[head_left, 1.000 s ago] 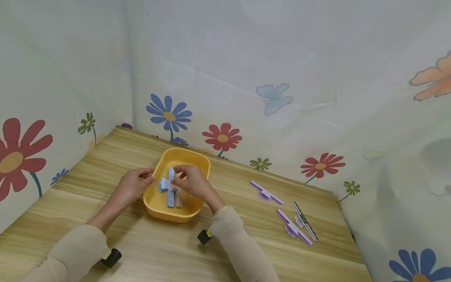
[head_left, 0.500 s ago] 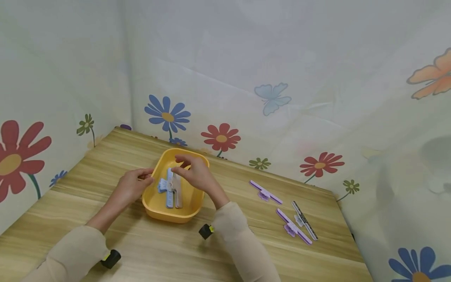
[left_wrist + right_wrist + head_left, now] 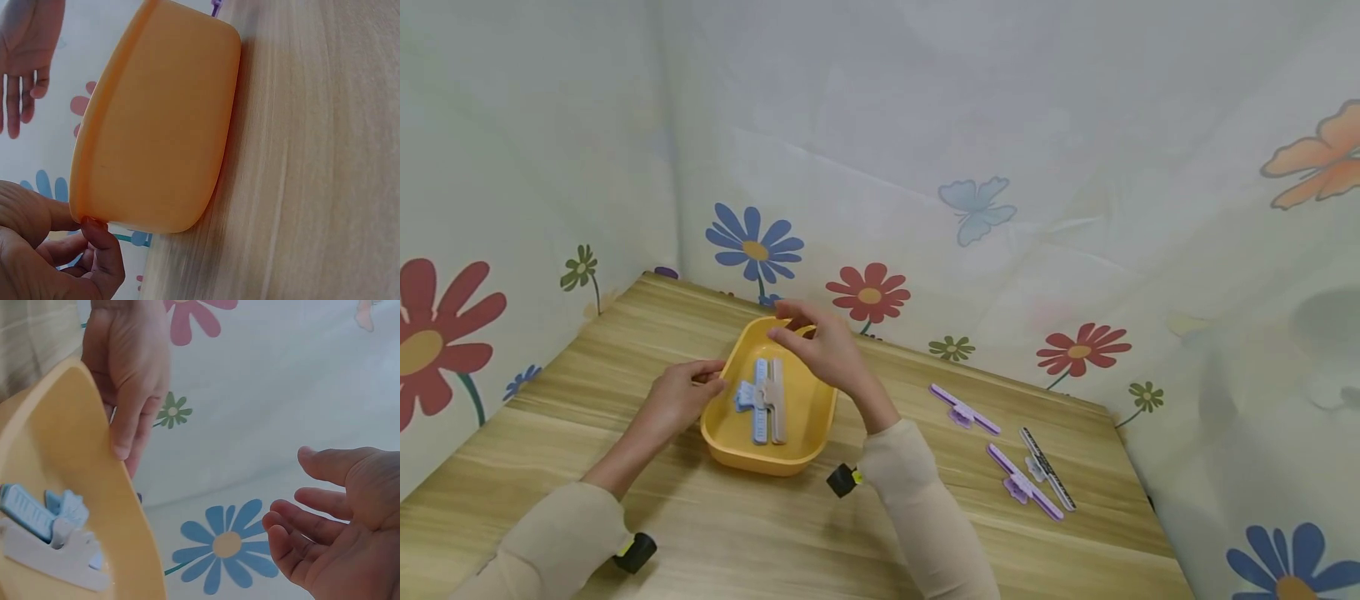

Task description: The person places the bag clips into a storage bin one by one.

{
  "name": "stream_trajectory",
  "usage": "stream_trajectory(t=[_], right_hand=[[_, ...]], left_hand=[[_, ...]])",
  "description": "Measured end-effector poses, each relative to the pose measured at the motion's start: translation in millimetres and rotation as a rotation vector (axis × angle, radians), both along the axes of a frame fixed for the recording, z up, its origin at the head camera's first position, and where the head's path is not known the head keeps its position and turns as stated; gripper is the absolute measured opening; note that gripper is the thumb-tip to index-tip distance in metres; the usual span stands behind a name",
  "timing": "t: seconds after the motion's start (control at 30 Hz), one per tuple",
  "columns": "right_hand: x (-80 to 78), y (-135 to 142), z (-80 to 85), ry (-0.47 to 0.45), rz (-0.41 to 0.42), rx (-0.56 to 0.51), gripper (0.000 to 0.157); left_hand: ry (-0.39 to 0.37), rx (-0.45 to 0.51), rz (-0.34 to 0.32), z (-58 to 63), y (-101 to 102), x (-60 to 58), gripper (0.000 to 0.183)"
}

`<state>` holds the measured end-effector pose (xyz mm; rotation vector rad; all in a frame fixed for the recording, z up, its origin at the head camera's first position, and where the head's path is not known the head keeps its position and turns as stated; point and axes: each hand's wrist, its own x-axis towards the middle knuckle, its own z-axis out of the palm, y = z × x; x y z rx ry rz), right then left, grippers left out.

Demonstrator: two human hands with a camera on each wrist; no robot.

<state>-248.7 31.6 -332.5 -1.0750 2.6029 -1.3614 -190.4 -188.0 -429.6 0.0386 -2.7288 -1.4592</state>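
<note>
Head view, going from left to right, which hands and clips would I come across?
Left hand, blue clip, beige clip, right hand, farther purple clip, nearer purple clip, black-and-white clip.

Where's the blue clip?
In the head view, left of centre, the blue clip lies inside the yellow tub, just left of the pale clip.
</note>
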Motion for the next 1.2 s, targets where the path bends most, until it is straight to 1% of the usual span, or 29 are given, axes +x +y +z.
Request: stream_trajectory(t=[0.13,0.27,0.5,0.63,0.8,1.07,1.2], right_hand=[[3.8,-0.5,8.6,0.003,0.008,-0.023,0.042],[6.2,0.2,12.0,0.014,0.009,-0.026,0.042],[5.8,6.9,10.7,0.046,0.000,-0.054,0.040],[3.5,13.6,10.9,0.076,-0.010,-0.069,0.040],[0.4,23.8,10.8,0.080,-0.024,-0.081,0.041],[-3.0,40.1,9.7,0.101,-0.067,-0.108,0.040],[-4.5,49.7,9.9,0.114,-0.104,-0.120,0.037]], left_hand=[[-0.005,-0.002,-0.001,-1.0,0.1,-0.4,0.046],[-0.011,0.000,-0.003,-1.6,0.4,-1.2,0.046],[-0.031,0.000,-0.002,-2.3,0.4,-1.2,0.046],[-0.028,0.002,-0.004,-2.8,-0.1,-1.5,0.046],[-0.023,-0.004,-0.004,-2.8,-0.2,-2.5,0.047],[-0.025,-0.018,-0.006,-3.5,-0.7,-2.7,0.047],[-0.021,-0.021,-0.011,-3.7,-0.1,-3.1,0.047]])
